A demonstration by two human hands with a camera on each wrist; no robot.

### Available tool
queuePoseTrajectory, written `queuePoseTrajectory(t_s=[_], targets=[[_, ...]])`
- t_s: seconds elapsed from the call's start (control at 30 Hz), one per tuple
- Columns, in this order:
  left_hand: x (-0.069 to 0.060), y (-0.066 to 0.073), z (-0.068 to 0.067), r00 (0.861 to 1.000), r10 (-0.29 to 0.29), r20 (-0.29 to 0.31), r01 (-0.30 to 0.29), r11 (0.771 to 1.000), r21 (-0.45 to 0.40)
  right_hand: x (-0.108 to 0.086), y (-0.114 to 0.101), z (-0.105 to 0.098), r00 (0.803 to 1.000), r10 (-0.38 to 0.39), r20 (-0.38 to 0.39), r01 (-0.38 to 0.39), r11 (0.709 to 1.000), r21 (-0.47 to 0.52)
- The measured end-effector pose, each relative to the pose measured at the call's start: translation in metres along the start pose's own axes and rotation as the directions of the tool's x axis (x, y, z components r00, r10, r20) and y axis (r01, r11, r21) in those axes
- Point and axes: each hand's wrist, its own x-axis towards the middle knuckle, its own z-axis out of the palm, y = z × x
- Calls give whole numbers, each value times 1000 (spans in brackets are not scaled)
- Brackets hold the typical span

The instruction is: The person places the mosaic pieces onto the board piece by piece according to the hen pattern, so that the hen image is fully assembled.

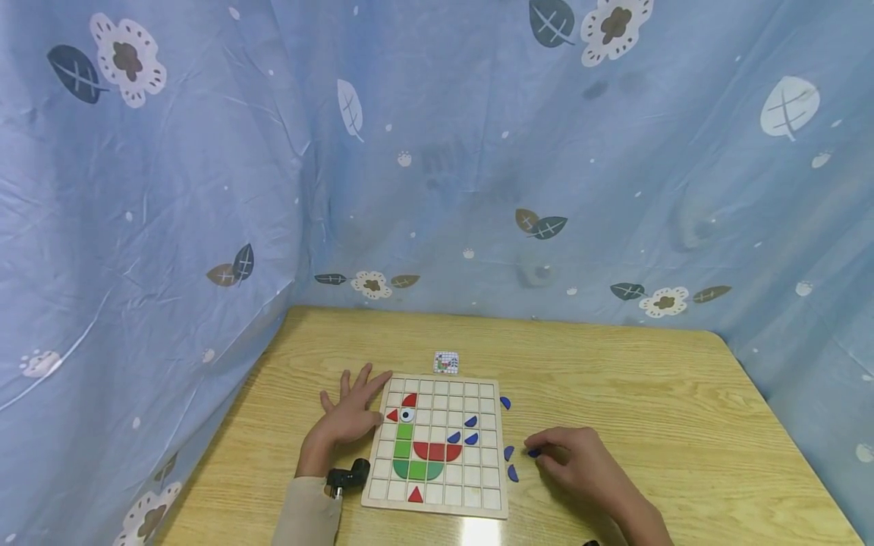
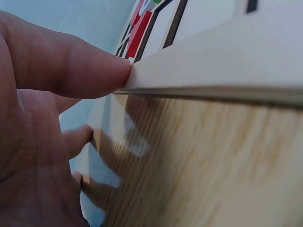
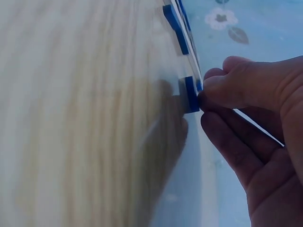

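Note:
A wooden grid board lies on the table, bearing red, green and blue flat pieces and a round eye piece in a bird-like shape. My left hand is at its left side with fingers spread; the thumb touches the board's edge. Right of the board, my right hand pinches a blue half-circle piece between thumb and index finger, low over the table. Three more blue half-circles lie along the board's right edge, one higher up and two near the right hand.
A small picture card with a gridded bird pattern lies just beyond the board. The wooden table extends to the right. Blue floral cloth hangs behind and at both sides. A black wrist device sits by the board's left edge.

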Motion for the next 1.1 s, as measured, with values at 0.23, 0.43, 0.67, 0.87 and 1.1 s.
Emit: queuePoseTrajectory(t_s=[0.23,0.43,0.67,0.87,1.1], targets=[[0,0,-1,1000,0,8,0,1000,-6,-10,4,-10,999,27,-40,-27,1000,13],[1,-1,0,1000,-1,8,2,1000,-12,-7,5,-7,998,60,-14,-59,997,59],[0,-1,-1,1000,-2,15,2,1000,-23,-5,5,2,997,74,23,-76,994,83],[1,-1,0,1000,1,9,-1,1000,-31,-4,4,7,999,28,-17,-27,998,57],[2,-1,0,1000,0,10,0,999,-36,-1,2,8,1000,20,-22,-19,999,28]])
